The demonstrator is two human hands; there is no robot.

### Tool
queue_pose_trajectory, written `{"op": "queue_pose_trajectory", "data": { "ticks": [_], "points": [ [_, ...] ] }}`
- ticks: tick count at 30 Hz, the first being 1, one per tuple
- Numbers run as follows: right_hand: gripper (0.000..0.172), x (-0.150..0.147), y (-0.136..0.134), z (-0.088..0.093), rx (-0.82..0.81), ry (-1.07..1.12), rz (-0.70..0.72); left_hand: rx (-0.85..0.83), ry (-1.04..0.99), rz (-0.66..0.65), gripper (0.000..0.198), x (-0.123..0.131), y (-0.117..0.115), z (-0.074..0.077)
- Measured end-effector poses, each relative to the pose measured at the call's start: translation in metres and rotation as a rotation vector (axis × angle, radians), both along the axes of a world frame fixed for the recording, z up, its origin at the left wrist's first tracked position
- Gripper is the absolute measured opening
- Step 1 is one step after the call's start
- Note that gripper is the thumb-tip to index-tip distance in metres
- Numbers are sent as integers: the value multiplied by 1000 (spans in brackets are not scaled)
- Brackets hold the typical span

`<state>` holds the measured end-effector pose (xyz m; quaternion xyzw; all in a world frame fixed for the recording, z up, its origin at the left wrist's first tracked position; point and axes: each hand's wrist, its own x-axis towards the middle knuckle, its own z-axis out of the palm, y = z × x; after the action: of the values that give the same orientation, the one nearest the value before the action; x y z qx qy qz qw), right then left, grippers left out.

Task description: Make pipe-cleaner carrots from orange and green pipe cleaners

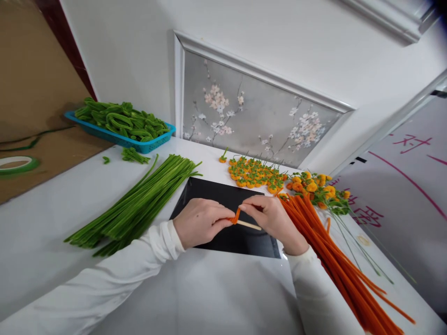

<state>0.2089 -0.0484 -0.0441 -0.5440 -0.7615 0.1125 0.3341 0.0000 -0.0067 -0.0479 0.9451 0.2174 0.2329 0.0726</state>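
Over a black mat point(223, 242), my left hand point(202, 222) pinches a short orange pipe cleaner point(238, 215) wrapped about a thin pale wooden stick point(249, 225). My right hand point(270, 217) holds the upper end of the same pipe cleaner between thumb and fingertips. The stick's free end points right, below my right fingers. How many turns lie around the stick is hidden by my left fingers. Beside my right wrist lies a bundle of long orange pipe cleaners point(324, 246). Long green pipe cleaners point(139, 204) lie left of the mat.
A blue basket point(139, 145) of bent green pieces stands at the back left. Behind the mat are several small orange flower heads point(249, 171); stemmed orange flowers point(314, 186) lie to their right. A roll of green tape point(21, 165) sits on cardboard at left.
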Motion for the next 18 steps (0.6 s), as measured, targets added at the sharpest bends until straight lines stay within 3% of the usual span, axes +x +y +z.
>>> {"op": "queue_pose_trajectory", "data": {
  "ticks": [4, 8, 11, 15, 18],
  "points": [
    [32, 6, 3, -6, -158, 28, 55, -18, -44, -23, 16, 0, -1, 0],
    [37, 11, 5, -12, -227, 54, 102, -45, -69, 39, 23, 0, -4, 1],
    [34, 12, 5, -14, -283, 56, 161, -93, -149, 56, 33, 0, -3, 2],
    [27, 7, 1, -14, -321, 29, 186, -182, -217, 23, 32, -2, 0, 3],
    [30, 0, -6, -13, -283, -98, 178, -204, -204, 68, 32, -4, 3, 2]
  ]
}}
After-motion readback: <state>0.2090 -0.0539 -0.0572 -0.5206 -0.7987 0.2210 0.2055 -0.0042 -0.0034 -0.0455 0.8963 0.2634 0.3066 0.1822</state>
